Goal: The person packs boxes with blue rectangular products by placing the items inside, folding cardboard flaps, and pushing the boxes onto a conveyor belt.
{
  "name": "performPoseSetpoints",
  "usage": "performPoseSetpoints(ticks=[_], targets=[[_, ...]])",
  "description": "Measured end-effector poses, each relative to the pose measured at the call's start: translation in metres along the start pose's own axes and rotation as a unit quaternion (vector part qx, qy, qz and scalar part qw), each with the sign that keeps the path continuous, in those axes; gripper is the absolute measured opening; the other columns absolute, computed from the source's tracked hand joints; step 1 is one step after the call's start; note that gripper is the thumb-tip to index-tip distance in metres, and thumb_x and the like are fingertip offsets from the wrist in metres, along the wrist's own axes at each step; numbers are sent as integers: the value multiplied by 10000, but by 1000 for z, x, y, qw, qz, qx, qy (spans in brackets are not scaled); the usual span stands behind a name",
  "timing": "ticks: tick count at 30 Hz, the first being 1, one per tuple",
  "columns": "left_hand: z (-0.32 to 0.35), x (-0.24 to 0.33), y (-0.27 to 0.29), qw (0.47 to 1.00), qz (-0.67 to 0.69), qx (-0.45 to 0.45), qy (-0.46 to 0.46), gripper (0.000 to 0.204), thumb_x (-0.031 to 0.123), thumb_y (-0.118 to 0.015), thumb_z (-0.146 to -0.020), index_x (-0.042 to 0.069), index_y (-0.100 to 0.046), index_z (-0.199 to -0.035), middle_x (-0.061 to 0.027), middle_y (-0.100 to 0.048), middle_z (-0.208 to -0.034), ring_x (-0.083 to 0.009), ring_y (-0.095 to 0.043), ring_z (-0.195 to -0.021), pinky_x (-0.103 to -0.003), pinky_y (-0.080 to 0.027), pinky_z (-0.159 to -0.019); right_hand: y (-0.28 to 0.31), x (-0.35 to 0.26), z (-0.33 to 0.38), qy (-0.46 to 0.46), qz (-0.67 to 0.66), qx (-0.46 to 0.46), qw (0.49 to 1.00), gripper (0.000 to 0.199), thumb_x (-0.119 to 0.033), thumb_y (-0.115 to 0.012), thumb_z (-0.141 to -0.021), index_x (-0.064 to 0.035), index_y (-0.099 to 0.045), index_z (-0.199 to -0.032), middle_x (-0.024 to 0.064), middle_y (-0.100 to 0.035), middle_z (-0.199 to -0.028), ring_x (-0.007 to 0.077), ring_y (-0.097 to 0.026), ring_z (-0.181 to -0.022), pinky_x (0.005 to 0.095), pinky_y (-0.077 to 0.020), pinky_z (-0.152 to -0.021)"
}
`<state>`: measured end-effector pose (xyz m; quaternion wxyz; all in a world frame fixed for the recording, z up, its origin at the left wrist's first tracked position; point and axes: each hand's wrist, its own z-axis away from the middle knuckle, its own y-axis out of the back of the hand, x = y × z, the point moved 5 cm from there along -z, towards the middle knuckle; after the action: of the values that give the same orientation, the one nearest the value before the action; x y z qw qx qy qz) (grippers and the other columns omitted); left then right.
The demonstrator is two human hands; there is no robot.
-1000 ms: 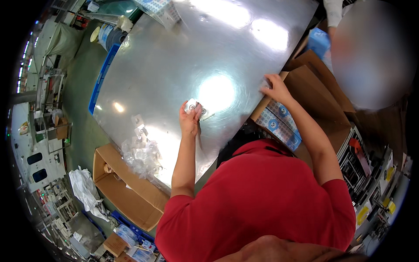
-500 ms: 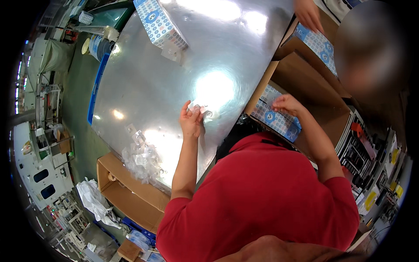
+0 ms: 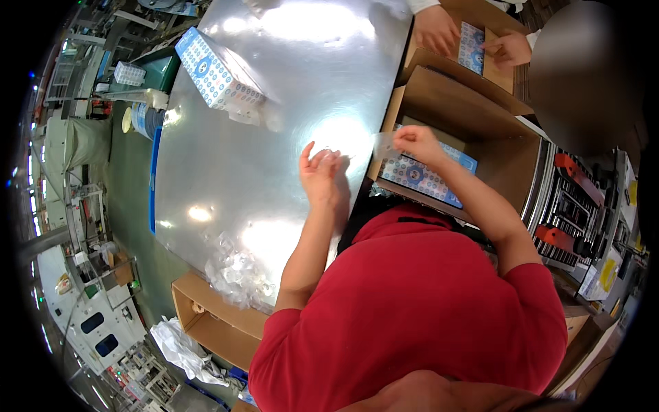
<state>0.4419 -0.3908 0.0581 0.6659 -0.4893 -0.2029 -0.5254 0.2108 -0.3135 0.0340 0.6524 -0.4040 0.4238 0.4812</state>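
Through the head camera, I look down on a metal table (image 3: 274, 178) with glare across it. My left hand (image 3: 320, 177) hovers over it near the right edge, fingers loosely curled and thumb a little apart; I cannot tell whether a small piece sits at the fingertips. My right hand (image 3: 419, 143) pinches a thin clear plastic piece (image 3: 382, 143) narrowly between thumb and fingers, above the table-side edge of an open carton (image 3: 508, 172). Inside that carton, below my right hand, lies a blue-and-white patterned box (image 3: 415, 173). A tall box (image 3: 220, 72) with a similar pattern stands toward the table's far left, and a heap of clear plastic (image 3: 237, 275) lies at the near left corner. Beyond the carton, a co-worker's two hands (image 3: 437, 31) are at a second carton (image 3: 501, 77) holding a patterned pack (image 3: 471, 47)
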Motion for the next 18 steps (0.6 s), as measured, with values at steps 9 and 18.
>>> performPoseSetpoints(ticks=[9,18], targets=[[5,-1,29,996,-50,33,59,286,-44,-519,-859,5,-494,-1139,-120,-636,-938,-185,-633,-800,-275,-559,-690,74,100,33,73,305,39,949,220,-17,-634,-756,-42,-636,-975,61,-653,-898,212,-617,-801,302,-492,-717],[10,-18,-21,981,-161,-85,71,239,-12,-550,-853,-2,-533,-1091,-119,-633,-958,-204,-637,-851,-279,-549,-698,-5,23,24,-46,4,-31,998,280,-128,-639,-813,-11,-595,-1063,88,-623,-1032,157,-591,-946,285,-470,-825]])
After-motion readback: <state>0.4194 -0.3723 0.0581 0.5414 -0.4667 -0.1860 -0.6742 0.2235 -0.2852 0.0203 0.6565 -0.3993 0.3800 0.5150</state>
